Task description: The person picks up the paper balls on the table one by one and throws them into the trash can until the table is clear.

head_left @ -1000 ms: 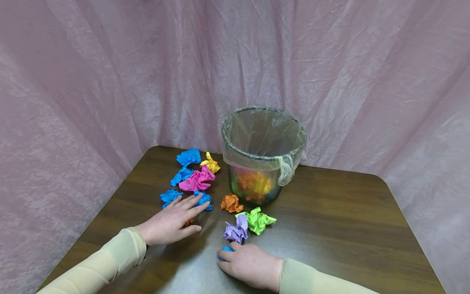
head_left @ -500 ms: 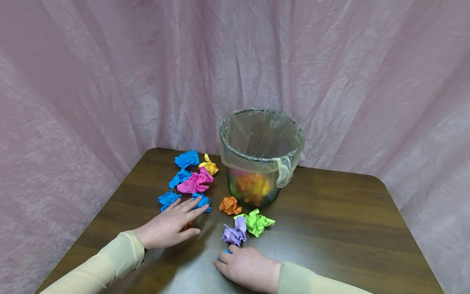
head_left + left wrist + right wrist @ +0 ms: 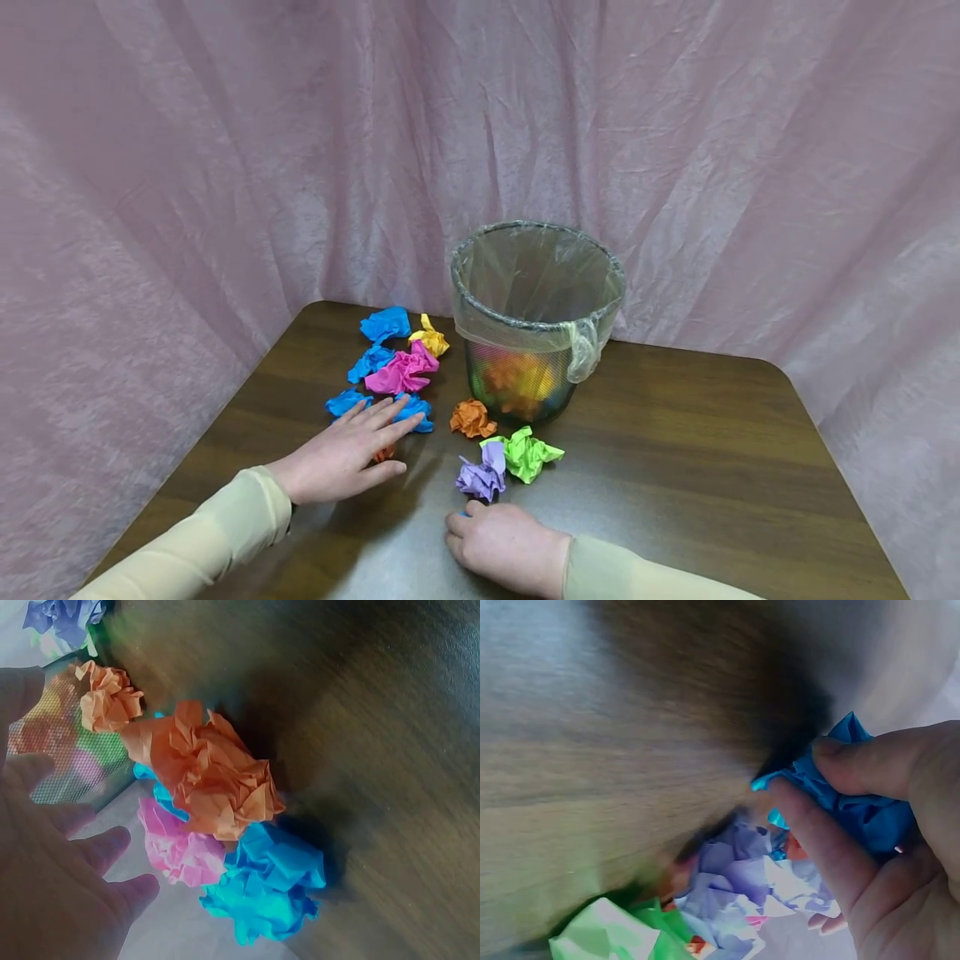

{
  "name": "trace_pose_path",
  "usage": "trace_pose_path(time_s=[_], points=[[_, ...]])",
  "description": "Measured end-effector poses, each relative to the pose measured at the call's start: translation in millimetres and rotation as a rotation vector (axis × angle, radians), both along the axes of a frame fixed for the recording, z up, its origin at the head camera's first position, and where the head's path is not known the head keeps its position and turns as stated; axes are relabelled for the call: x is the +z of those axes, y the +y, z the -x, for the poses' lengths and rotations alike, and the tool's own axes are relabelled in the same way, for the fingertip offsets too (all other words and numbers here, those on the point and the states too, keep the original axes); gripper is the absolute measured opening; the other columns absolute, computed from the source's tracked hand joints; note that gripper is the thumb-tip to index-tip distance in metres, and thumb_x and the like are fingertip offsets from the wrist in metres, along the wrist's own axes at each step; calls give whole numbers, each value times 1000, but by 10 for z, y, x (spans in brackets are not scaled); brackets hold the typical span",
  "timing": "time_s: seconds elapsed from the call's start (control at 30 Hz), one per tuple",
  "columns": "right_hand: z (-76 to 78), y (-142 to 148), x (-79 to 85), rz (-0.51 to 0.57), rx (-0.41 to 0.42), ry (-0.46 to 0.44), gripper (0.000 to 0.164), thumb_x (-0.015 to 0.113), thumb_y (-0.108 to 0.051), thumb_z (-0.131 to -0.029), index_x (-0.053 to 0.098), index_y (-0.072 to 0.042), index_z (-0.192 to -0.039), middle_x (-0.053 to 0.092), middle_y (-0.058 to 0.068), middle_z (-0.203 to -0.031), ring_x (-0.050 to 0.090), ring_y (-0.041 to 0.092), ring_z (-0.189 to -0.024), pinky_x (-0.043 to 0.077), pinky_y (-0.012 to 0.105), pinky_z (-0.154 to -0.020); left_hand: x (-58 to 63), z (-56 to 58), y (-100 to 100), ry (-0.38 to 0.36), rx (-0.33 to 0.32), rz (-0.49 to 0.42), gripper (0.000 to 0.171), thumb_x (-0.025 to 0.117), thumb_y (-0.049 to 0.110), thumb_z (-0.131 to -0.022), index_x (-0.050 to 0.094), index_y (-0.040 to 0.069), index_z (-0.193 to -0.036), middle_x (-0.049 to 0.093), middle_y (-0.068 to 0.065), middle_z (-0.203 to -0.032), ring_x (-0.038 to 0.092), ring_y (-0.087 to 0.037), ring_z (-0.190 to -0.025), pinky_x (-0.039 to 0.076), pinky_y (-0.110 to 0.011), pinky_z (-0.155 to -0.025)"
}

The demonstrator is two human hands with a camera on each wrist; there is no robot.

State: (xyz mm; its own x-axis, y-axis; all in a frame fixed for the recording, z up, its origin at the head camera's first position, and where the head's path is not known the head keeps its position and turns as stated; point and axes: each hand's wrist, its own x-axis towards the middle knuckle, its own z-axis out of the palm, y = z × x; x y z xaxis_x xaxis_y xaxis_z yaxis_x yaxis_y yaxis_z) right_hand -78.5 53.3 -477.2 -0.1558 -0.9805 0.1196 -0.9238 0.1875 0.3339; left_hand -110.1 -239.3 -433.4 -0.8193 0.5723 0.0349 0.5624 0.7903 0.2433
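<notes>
My right hand point(image 3: 510, 546) grips a blue crumpled paper ball point(image 3: 855, 814) between thumb and fingers, low near the table's front. In the head view that ball is almost hidden under the hand. Just beyond it lie a purple paper ball point(image 3: 482, 473) and a lime green one point(image 3: 529, 455). My left hand point(image 3: 341, 454) hovers with fingers straight and spread, holding nothing. Beneath it is an orange paper ball point(image 3: 206, 776), mostly covered in the head view. Blue paper balls point(image 3: 414, 412) lie by its fingertips.
A mesh wastebasket point(image 3: 517, 371) with a clear liner stands at the back middle, with colored paper inside. Beside its base sits another orange ball point(image 3: 472, 418). Pink point(image 3: 403, 369), yellow point(image 3: 430, 336) and blue point(image 3: 386, 323) balls lie back left. A pink curtain point(image 3: 480, 125) hangs behind the table point(image 3: 690, 433).
My right fingers have closed over the blue paper ball, which now shows less in the head view. My left hand has stayed nearly still.
</notes>
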Motion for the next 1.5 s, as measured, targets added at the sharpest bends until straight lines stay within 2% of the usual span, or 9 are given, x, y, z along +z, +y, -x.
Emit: trace_pose_path(time_s=[0.27,0.53,0.63,0.73,0.93,1.07,1.2,1.3,1.5], points=[[-11,-94,196,53,42,5,9,70,-20,-91,71,-26,-98,61,-13,-96,54,8,-76,41,19,-53,110,-8,-68,25,17,19,73,59,55,-100,31,28,-163,24,-10,-168,26,-39,-151,17,-66,-118],[94,-94,616,39,25,-87,26,69,-14,-97,73,-22,-121,67,-10,-119,61,9,-100,54,20,-77,252,37,-115,88,7,28,72,64,49,-100,36,24,-161,29,-14,-165,22,-34,-153,16,-62,-120],[149,-54,778,25,5,-114,31,70,-12,-98,72,-21,-127,67,-7,-126,62,11,-107,54,21,-86,313,64,-103,96,2,39,72,62,53,-100,37,22,-161,27,-13,-166,21,-34,-153,16,-62,-120],[191,-12,924,23,-10,-130,34,70,-11,-98,70,-20,-130,67,-5,-130,62,13,-111,54,22,-89,375,85,-83,102,-9,56,74,58,57,-100,34,25,-162,20,-9,-169,19,-33,-154,15,-63,-120],[263,82,1238,22,-24,-149,37,70,-7,-97,69,-18,-133,65,-4,-135,61,15,-120,53,26,-95,557,96,-29,102,-37,70,77,61,54,-100,25,31,-164,14,-5,-170,14,-34,-155,13,-62,-121],[310,167,1453,28,-46,-148,41,72,-3,-95,69,-17,-133,65,-3,-136,61,17,-122,51,28,-99,707,122,11,105,-36,86,78,62,54,-99,27,29,-164,16,-7,-170,15,-34,-155,11,-60,-122],[348,260,1651,75,-31,-150,46,75,3,-89,70,-15,-131,65,-3,-134,61,17,-122,51,28,-100,860,169,57,116,-56,108,78,60,56,-99,27,27,-164,15,-7,-170,14,-32,-155,10,-59,-123],[372,319,1768,106,-17,-161,49,77,5,-86,69,-12,-131,65,0,-134,61,18,-122,51,29,-100,965,201,104,116,-73,110,77,57,57,-100,24,29,-164,13,-6,-171,13,-33,-155,10,-58,-123],[395,427,1947,144,-21,-172,49,76,7,-87,69,-11,-131,66,3,-134,61,20,-124,51,31,-101,1144,230,190,98,-80,104,77,52,62,-101,20,32,-165,11,-6,-171,6,-33,-156,10,-58,-123]])
